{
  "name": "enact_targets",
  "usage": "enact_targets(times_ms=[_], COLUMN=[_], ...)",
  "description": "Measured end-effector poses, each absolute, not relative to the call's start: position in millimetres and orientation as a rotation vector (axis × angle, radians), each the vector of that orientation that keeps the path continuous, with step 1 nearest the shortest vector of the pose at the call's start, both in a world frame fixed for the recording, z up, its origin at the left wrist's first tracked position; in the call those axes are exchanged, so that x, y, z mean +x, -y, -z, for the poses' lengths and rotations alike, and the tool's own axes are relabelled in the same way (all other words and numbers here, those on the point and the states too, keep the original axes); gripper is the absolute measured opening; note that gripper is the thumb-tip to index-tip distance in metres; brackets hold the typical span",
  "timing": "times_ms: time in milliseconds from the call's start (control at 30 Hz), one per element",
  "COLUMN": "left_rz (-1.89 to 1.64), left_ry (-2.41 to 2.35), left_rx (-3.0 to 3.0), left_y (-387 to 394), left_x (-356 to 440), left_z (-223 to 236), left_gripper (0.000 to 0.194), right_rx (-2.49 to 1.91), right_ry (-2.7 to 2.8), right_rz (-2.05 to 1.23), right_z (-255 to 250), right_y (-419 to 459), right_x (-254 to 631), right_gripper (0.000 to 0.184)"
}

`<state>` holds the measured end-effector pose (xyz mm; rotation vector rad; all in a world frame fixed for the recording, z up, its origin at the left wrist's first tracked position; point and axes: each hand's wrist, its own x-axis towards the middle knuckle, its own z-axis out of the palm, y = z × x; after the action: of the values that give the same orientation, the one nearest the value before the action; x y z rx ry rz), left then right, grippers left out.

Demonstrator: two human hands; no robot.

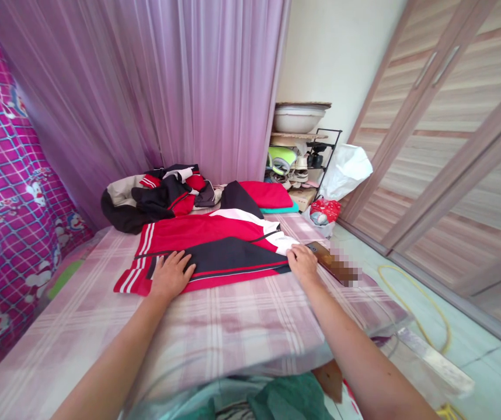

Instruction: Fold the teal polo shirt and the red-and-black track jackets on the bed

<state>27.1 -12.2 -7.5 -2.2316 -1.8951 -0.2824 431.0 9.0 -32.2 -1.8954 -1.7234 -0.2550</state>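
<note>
A red, black and white track jacket (198, 231) lies spread on the plaid-covered table (242, 326), its striped red hem toward the left. One dark sleeve (233, 255) with red piping is laid lengthwise across the front. My left hand (172, 275) rests flat over the cuff end of that sleeve, fingers spread. At the jacket's right end, beside its white part, my right hand (302, 262) has its fingers bent and closed on the fabric edge. Just right of that hand lies a phone (333, 262), partly blurred out.
Behind the jacket are a heap of dark clothes (163, 192) and a folded red garment (268, 195). A shoe rack (327, 157) with a white basin (298, 118) stands at the back. A wardrobe (443, 146) lines the right; a yellow cord (421, 291) lies on the floor.
</note>
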Motion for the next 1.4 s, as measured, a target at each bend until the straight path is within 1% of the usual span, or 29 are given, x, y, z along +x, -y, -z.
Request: enact_targets(times_ms=[133, 367, 600, 867, 900, 1000, 1067, 1233, 1300, 1400], left_rz=[0.298, 0.314, 0.46, 0.414, 0.407, 0.417, 0.427, 0.406, 0.399, 0.386], left_ry=[1.888, 1.913, 1.811, 1.864, 1.866, 1.849, 1.824, 1.778, 1.78, 1.8], left_rx=[-2.228, -2.262, -2.234, -2.335, -2.35, -2.391, -2.421, -2.478, -2.482, -2.475], left_y=[13.1, 16.5, 26.8, 25.5, 23.8, 18.8, 16.0, 13.2, 13.9, 16.1], left_x=[26.5, 28.7, 32.7, 30.7, 30.3, 28.4, 26.8, 24.4, 24.5, 25.5], left_z=[8.9, 2.9, -1.7, 3.2, 4.6, 8.8, 11.2, 13.7, 13.7, 12.9], left_gripper=[0.048, 0.049, 0.046, 0.048, 0.049, 0.051, 0.053, 0.055, 0.055, 0.054], right_rx=[-1.867, -1.928, -1.789, -1.928, -1.936, -1.878, -1.772, -1.405, -1.392, -1.533], right_ry=[1.729, 1.662, 1.639, 1.731, 1.741, 1.788, 1.892, 2.358, 2.475, 2.577], right_rz=[0.201, 0.134, 0.245, 0.243, 0.241, 0.228, 0.172, -0.053, -0.105, -0.207], right_z=[37.5, 33.4, 33.5, 28.3, 25.1, 9.9, -3.8, -29.1, -28.0, -16.6], right_y=[-10.3, -6.6, -2.8, -0.6, -1.2, -6.1, -11.0, -20.2, -22.1, -25.2], right_x=[434.6, 429.7, 430.4, 426.9, 424.4, 404.7, 378.3, 291.9, 269.1, 261.9], right_gripper=[0.021, 0.021, 0.016, 0.016, 0.017, 0.036, 0.043, 0.046, 0.049, 0.056])
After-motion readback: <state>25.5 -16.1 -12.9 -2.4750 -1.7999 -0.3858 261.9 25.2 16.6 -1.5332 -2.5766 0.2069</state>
